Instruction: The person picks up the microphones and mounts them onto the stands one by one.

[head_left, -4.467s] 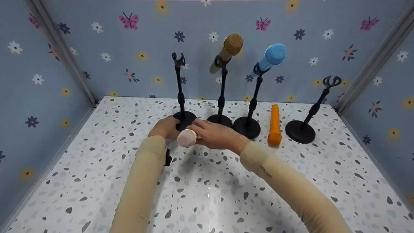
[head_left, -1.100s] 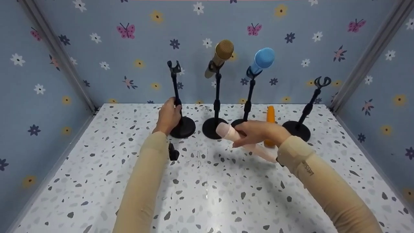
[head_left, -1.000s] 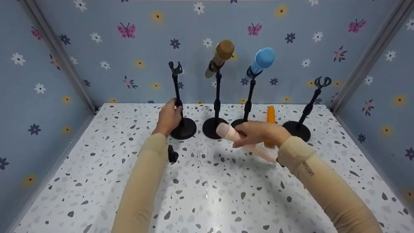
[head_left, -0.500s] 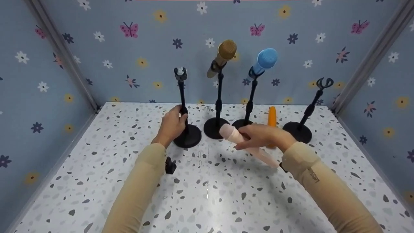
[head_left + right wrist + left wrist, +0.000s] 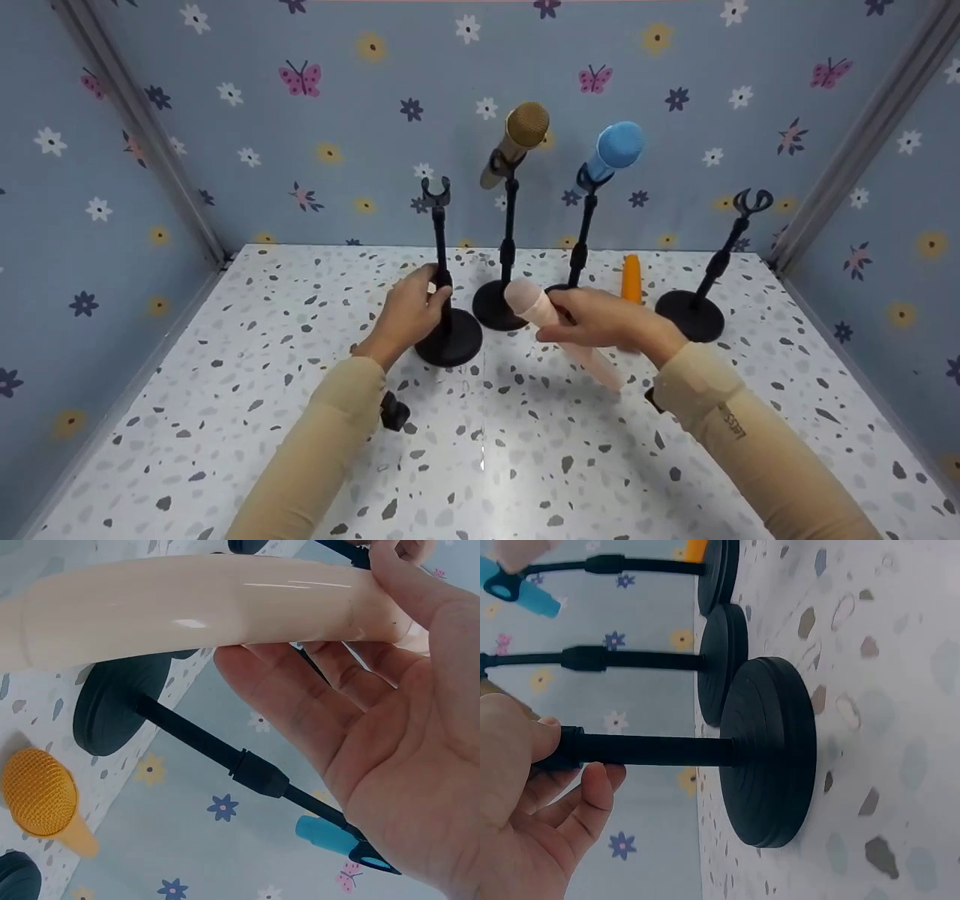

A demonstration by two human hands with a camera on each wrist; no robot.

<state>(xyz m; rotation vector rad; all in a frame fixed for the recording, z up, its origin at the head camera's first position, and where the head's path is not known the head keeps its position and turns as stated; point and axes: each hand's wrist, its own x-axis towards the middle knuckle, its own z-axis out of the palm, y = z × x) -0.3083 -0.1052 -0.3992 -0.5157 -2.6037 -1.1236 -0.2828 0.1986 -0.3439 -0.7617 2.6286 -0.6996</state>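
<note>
Left arm (image 5: 309, 450) and right arm (image 5: 757, 442) are stretched forward, angled inward. Left hand (image 5: 409, 311) is curled in a grip; right hand (image 5: 600, 319) is pointed inward, also set gripping.

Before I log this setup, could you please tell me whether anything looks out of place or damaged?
The orange microphone lies on the table beside an empty stand, mildly odd because the gold microphone and blue microphone sit in stands. No spill or damage shows.
</note>
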